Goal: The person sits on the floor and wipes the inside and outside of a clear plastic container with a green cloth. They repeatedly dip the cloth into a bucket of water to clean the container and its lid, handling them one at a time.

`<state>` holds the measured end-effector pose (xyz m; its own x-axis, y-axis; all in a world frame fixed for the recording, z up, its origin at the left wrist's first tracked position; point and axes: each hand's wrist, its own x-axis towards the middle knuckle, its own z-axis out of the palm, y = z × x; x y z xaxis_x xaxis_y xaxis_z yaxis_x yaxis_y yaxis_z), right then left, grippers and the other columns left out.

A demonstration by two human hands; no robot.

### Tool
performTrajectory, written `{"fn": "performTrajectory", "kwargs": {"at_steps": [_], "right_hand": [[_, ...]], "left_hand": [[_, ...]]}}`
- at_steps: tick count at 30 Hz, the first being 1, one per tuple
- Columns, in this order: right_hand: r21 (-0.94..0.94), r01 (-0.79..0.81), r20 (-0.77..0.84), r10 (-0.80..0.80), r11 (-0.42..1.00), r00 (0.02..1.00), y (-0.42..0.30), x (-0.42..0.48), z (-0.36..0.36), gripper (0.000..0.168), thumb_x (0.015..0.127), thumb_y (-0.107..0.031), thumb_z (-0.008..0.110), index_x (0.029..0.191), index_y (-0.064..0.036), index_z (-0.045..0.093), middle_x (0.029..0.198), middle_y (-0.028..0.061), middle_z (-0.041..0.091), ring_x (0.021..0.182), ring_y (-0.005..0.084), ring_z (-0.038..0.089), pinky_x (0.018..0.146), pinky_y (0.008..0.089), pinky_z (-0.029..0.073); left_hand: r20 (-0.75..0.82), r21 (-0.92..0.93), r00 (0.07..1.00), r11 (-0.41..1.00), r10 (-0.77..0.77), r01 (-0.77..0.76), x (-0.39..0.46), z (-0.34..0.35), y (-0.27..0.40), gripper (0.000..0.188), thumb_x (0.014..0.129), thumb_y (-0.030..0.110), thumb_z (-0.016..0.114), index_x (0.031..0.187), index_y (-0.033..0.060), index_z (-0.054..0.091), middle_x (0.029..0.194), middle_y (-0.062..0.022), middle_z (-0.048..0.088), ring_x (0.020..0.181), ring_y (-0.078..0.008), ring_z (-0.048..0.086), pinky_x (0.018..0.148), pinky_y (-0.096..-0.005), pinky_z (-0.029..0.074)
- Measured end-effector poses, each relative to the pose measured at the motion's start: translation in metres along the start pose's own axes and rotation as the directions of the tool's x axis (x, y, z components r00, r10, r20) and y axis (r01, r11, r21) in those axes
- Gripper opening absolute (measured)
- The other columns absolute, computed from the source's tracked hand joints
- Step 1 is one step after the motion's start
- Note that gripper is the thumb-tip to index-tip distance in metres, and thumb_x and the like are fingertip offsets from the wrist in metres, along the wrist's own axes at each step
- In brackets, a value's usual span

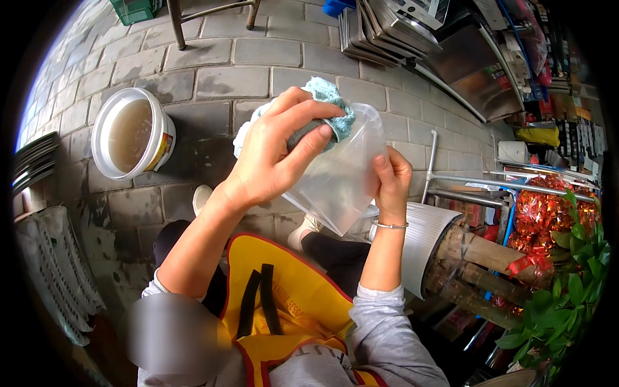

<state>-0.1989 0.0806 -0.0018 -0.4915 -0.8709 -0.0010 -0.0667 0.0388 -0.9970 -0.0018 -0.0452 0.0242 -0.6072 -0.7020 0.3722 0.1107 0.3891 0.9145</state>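
Note:
In front of my body, my left hand (275,150) grips a bunched light-blue terry cloth (329,104) between thumb and fingers. The cloth lies against the upper edge of a translucent plastic container (333,179), and a paler part of it shows behind my hand. My right hand (394,179) holds the container at its right side, thumb on the near face. The container is tilted, and my left hand and the cloth hide part of it.
A white plastic bucket (164,145) of cloudy water (129,135) stands at left on the wet paving (232,82). Stacked metal trays (372,38) lie at upper right. A metal tube frame (464,181) and a potted plant in a white ribbed pot (416,232) are at right.

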Motion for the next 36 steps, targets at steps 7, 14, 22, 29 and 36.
{"fn": "performTrajectory", "kwargs": {"at_steps": [7,14,22,29,36], "right_hand": [[0.201,-0.098,0.120,0.075,0.975,0.990,-0.014,-0.002,-0.009,0.037,0.090,-0.023,0.062,0.060,-0.010,0.043,0.046,-0.0047,0.042,0.036,0.0040,0.035,0.035,0.0211,0.028],[0.069,-0.184,0.142,0.173,0.980,0.975,-0.013,0.005,-0.021,0.036,0.090,-0.025,0.062,0.061,-0.010,0.045,0.045,-0.0038,0.042,0.033,0.0054,0.035,0.034,0.0214,0.029],[0.038,-0.391,0.358,0.353,0.920,0.864,-0.016,-0.001,-0.036,0.030,0.088,-0.028,0.064,0.078,-0.001,0.057,0.043,-0.0015,0.044,0.032,0.0072,0.039,0.033,0.0216,0.031],[-0.012,-0.401,0.357,0.378,0.916,0.854,-0.022,0.002,-0.034,0.029,0.087,-0.026,0.065,0.073,-0.004,0.054,0.043,-0.0024,0.043,0.031,0.0068,0.037,0.033,0.0216,0.031],[0.011,-0.373,0.289,0.354,0.928,0.890,-0.023,0.007,-0.046,0.032,0.086,-0.025,0.067,0.067,-0.007,0.050,0.043,-0.0027,0.041,0.031,0.0063,0.036,0.033,0.0217,0.029]], "left_hand": [[0.199,-0.379,0.897,0.812,-0.395,0.443,0.005,-0.013,-0.003,0.025,0.079,0.011,0.042,0.092,-0.0001,0.061,0.086,-0.0031,0.058,0.081,-0.0115,0.051,0.076,-0.0230,0.040],[0.222,-0.944,0.779,0.071,-0.586,0.322,0.009,-0.033,-0.027,0.027,0.086,0.023,0.045,0.090,0.0023,0.062,0.089,-0.0122,0.065,0.083,-0.0254,0.064,0.080,-0.0383,0.053],[0.042,-0.986,0.669,0.077,-0.742,0.149,0.017,-0.017,-0.022,0.021,0.079,0.026,0.051,0.076,0.0063,0.058,0.071,-0.0075,0.060,0.064,-0.0228,0.058,0.063,-0.0368,0.051],[-0.181,-0.981,0.697,0.175,-0.694,-0.080,0.012,-0.053,-0.030,0.031,0.078,0.031,0.044,0.079,0.0049,0.061,0.081,-0.0133,0.064,0.080,-0.0307,0.060,0.078,-0.0445,0.049],[-0.194,-0.975,0.770,0.034,-0.608,-0.219,0.006,-0.087,-0.065,0.042,0.085,0.031,0.035,0.097,-0.0003,0.062,0.106,-0.0192,0.061,0.099,-0.0380,0.057,0.091,-0.0542,0.044]]}}
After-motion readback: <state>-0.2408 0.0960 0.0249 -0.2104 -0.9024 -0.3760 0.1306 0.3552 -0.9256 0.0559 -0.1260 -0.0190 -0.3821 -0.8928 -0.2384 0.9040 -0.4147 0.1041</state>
